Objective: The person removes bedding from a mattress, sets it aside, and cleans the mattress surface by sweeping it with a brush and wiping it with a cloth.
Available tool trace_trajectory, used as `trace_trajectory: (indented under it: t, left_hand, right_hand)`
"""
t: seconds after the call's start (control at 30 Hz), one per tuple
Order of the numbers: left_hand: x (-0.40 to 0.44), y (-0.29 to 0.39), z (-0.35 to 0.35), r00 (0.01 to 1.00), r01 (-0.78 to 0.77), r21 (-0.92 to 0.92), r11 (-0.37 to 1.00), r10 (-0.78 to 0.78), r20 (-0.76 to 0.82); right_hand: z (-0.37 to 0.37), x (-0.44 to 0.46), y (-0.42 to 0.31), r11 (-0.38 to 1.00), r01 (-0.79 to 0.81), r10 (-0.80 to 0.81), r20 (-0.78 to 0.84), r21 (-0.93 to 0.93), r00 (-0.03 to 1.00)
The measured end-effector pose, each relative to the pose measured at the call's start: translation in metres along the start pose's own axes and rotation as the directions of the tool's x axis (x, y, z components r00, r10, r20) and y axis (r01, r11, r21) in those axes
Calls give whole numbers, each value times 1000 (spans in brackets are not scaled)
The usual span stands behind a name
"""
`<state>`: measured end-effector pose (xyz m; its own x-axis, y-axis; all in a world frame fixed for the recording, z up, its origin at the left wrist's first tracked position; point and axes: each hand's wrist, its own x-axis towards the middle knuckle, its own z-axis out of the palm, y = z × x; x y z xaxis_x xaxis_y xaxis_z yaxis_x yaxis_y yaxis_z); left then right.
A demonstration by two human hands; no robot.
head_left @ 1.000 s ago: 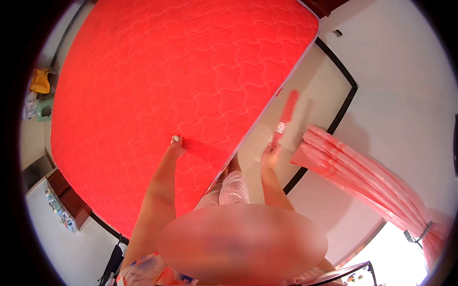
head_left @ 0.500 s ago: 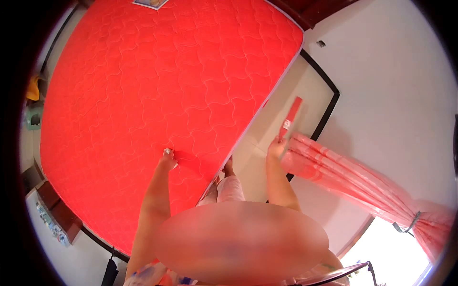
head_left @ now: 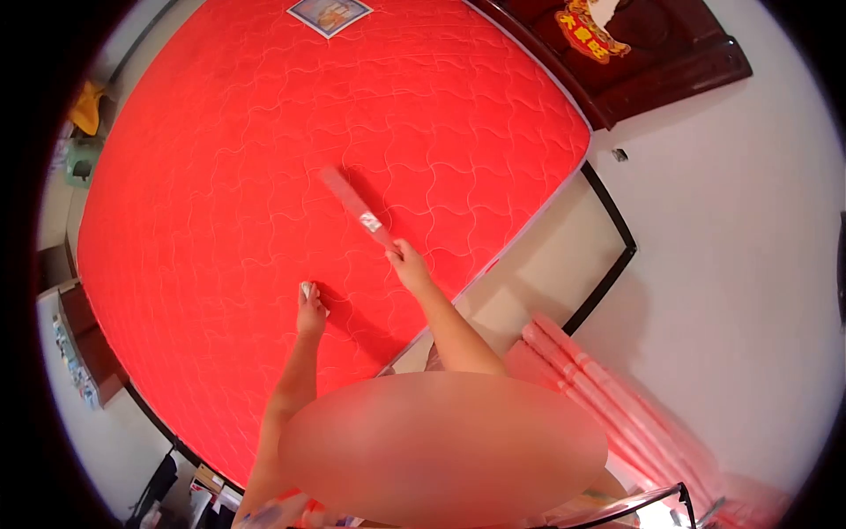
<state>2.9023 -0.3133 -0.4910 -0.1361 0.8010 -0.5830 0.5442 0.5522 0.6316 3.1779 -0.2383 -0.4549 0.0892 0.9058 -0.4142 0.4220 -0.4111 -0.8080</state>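
My right hand [head_left: 408, 265] is closed round the near end of a long, flat, red brush-like thing [head_left: 353, 201]. A pale label sits near its middle, and its far end is blurred over the red quilted mattress [head_left: 220, 194]. Lower and to the left, my left hand [head_left: 310, 315] is closed on a crumpled white cloth or tissue [head_left: 307, 289], just above or against the mattress; I cannot tell if it touches. A framed picture [head_left: 330, 15] lies on the mattress at the top.
A dark red wooden headboard [head_left: 652, 62] stands at the upper right. Pale floor [head_left: 546, 256] runs between the mattress edge and the white wall [head_left: 723, 220]. A pink curtain [head_left: 617, 406] hangs at the lower right. A green stool [head_left: 81, 163] is at the far left.
My right hand has swung the red brush-like thing left, from above the floor to over the mattress. My left hand stays near its place. The view has shifted, showing more headboard.
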Motion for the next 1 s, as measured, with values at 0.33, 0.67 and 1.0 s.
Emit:
trace_trajectory:
  t: [0.33, 0.67, 1.0]
  left_hand:
    - [74, 133, 130, 973, -121, 595, 795, 212, -86]
    - [79, 212, 179, 999, -36, 525, 851, 27, 26]
    - [120, 167, 134, 958, -253, 527, 812, 286, 19]
  right_hand:
    - [-144, 93, 110, 979, -81, 112, -163, 187, 980]
    - [-298, 43, 223, 855, -55, 474, -733, 516, 488]
    - [-247, 58, 137, 942, -56, 272, -657, 330, 703]
